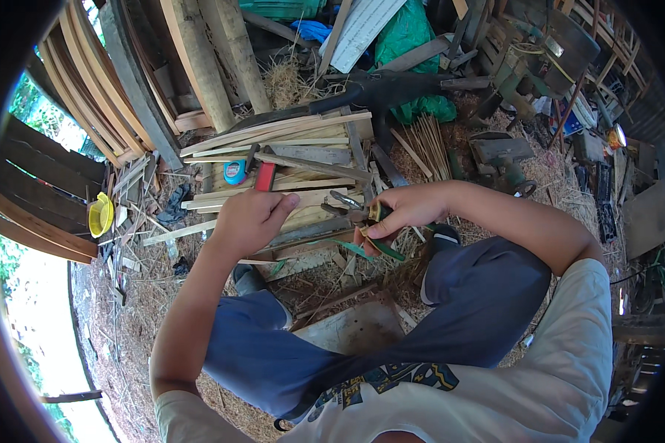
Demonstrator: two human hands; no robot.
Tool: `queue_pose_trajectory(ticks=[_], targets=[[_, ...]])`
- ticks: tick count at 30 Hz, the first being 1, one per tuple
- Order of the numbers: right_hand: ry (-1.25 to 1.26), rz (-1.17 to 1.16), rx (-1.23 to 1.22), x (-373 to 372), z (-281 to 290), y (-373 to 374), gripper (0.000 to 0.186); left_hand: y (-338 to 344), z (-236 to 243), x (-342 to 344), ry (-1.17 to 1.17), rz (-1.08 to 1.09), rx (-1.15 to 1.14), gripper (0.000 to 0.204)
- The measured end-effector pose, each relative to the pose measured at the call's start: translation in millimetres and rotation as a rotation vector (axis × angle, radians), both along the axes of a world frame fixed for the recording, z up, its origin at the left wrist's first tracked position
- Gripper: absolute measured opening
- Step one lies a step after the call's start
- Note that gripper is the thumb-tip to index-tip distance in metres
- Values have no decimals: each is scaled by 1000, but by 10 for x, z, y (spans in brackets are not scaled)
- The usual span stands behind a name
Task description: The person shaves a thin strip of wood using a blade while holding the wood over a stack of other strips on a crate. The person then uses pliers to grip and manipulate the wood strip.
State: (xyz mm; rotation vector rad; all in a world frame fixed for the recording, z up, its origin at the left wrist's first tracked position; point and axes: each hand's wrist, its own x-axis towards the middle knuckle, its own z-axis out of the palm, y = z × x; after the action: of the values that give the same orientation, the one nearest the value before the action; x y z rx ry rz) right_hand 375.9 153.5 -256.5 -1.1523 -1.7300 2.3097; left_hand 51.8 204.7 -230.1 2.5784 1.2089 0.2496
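Observation:
My left hand (250,220) is a closed fist around the red grip of what looks like a hammer (265,177). The dark metal end points away from me, over wooden strips. Close by on the right, my right hand (403,210) grips pliers (356,214) with green and yellow handles. Their jaws are spread and point left, towards my left thumb. Below both hands lies a low wooden bench (310,221) bearing several pale wooden strips (288,136). A blue tape measure (234,172) rests among the strips, beyond my left hand.
Planks and posts (214,66) lean at the far left. A yellow bowl (100,215) stands by dark boards at the left. A bundle of thin sticks (426,146) lies beyond my right hand, with green plastic sheeting (414,52) behind. Shavings and scraps cover the floor (133,325).

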Motion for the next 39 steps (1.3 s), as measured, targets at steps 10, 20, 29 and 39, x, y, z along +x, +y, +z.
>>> queue_pose_trajectory(ticks=[10, 20, 29, 39], targets=[[141, 3, 0, -39, 40, -30, 37, -30, -65, 69, -14, -41, -48, 52], [287, 15, -94, -67, -8, -48, 39, -24, -86, 36, -57, -105, 29, 32], [375, 51, -225, -37, -34, -61, 40, -30, -57, 31, -77, -171, 90, 31], [312, 215, -369, -30, 23, -47, 41, -25, -16, 11, -100, -359, 45, 39]])
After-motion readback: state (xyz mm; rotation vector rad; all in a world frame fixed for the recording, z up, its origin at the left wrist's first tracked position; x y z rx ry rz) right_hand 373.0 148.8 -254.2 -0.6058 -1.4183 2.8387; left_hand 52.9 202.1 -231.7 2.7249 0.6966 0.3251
